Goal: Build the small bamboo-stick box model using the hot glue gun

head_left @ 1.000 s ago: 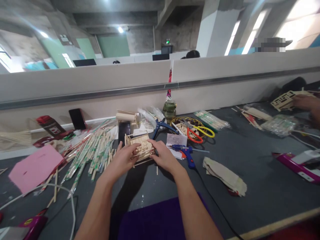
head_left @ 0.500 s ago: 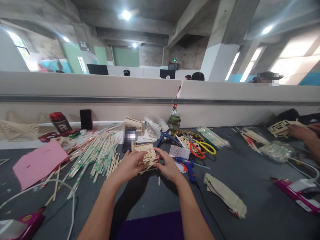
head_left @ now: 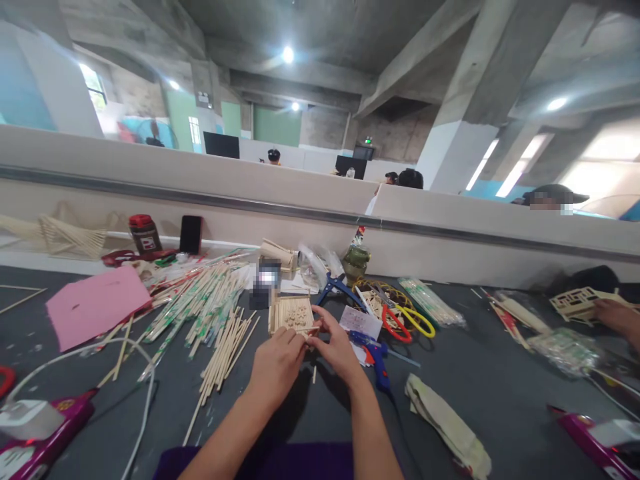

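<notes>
A small box-like model made of wooden sticks (head_left: pixel 290 311) sits on the dark table in front of me, its inside floor dotted with little cut stick pieces. At its front edge, my left hand (head_left: pixel 281 360) has its fingers bunched together, gripping the model's near side. My right hand (head_left: pixel 334 347) holds the front right corner between thumb and fingers. Both sets of fingertips almost meet there, partly hiding a thin stick laid along that edge. Just below the hands lies a short loose stick (head_left: pixel 315 375).
Loose sticks (head_left: pixel 220 360) and wrapped bundles spread to the left, near pink paper (head_left: pixel 95 307). On the right are a blue glue gun (head_left: pixel 377 360), scissors (head_left: pixel 417 322), blue pliers (head_left: pixel 336 287) and a glove (head_left: pixel 447 423). A co-worker's hand (head_left: pixel 617 317) holds another stick model.
My left hand has moved from the model's left side to its front edge, uncovering more of the inside. The right hand stays at the right corner. The camera view has tilted and shifted.
</notes>
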{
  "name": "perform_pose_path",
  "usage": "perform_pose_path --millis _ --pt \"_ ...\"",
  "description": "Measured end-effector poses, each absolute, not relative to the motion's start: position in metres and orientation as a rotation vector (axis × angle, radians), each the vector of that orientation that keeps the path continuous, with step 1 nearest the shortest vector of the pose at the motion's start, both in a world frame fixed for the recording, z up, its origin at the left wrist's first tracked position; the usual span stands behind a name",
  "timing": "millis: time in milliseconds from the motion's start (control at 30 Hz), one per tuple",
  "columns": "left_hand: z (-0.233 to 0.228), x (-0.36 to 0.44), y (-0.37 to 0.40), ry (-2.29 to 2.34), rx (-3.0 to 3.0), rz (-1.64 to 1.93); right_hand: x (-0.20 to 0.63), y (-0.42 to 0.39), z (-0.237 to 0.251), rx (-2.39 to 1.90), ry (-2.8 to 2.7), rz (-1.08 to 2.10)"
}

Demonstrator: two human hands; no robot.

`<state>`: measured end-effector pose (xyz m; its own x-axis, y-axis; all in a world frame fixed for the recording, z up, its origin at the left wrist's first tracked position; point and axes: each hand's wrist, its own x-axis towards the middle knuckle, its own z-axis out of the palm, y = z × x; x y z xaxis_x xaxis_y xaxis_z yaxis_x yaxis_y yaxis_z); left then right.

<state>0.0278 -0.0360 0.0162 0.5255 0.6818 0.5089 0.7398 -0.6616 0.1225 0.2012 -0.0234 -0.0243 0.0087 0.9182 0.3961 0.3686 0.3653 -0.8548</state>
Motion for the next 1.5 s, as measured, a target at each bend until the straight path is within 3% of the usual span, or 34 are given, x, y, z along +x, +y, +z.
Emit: perform_pose_path --millis 267,633,900,1267,1500 --pt "0.001 0.035 -0.031 -1.293 -2.614 -0.680 0.199 -0.023 -0.027 -1.182 -1.522 0.727" --pt "-0.001 0.018 -0.027 -1.383 -2.685 -0.859 0.201 -0.029 -0.021 -1.109 -1.524 0.851" --pt "0.007 0.006 -0.021 -1.381 -2.816 -1.209 0.210 -0.035 -0.005 -1.043 -1.327 0.807" --pt "-0.002 0.011 -0.014 -1.672 -2.627 -2.200 0.216 -0.044 0.014 -1.249 -0.971 0.594" --pt "-0.005 0.021 -0.020 -1.600 -2.802 -2.291 0.254 -0.064 0.024 -1.326 -0.674 0.225"
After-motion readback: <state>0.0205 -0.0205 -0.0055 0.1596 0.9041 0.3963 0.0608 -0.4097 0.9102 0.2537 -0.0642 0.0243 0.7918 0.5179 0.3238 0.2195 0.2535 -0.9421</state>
